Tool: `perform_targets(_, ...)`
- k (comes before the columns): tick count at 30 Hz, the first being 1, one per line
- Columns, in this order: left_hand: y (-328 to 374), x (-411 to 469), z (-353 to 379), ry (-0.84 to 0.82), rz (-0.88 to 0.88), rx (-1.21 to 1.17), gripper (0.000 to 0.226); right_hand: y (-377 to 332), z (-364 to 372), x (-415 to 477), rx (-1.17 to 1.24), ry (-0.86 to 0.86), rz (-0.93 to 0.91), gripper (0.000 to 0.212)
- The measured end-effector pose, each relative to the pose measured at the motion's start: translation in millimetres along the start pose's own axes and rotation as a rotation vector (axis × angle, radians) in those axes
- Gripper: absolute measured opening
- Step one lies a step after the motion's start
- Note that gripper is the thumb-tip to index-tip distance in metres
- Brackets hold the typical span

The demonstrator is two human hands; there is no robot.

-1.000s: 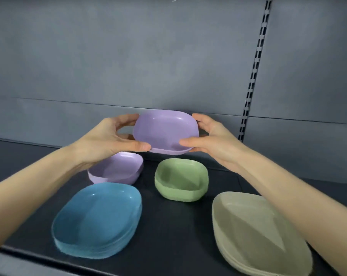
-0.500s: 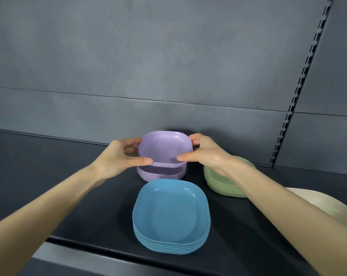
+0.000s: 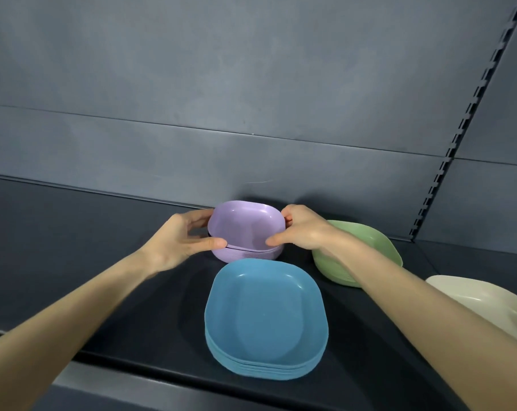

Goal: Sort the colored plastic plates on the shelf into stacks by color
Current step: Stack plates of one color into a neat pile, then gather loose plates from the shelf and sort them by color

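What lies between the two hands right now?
In the head view, the left hand and right hand grip a purple plate between them, over the purple stack.

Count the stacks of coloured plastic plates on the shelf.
4: lilac rounded-square plastic stack at the back; blue plastic stack in front; green plastic stack right, partly behind the right forearm; cream plastic stack far right, cut off by the frame.

Shop: gondola shelf [image 3: 73, 262], slotted upright [image 3: 458, 134], grey back panels [image 3: 221, 84].
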State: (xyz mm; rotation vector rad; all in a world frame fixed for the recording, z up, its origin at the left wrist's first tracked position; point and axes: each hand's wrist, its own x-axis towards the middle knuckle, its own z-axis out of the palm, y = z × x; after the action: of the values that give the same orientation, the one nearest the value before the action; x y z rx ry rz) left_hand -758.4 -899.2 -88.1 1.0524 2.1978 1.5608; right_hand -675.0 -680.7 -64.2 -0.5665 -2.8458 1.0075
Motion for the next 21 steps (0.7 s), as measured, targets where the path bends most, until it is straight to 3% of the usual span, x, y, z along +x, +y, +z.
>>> perform_targets(12, -2, 18, 3, -0.112, -0.051, 0.025, 0.037, 8, -15, 14, -0.097, -0.046, 0.005, 0.051)
perform_targets(17, 8, 21, -4, -0.179, -0.082, 0.171, 0.033, 1, -20, 7, -0.171, -0.075, 0.023, 0.055)
perform_targets(21, 37, 27, -8, -0.146, -0.082, 0.472, 0.070, -6, -42, -11, -0.199, -0.020, -0.015, 0.064)
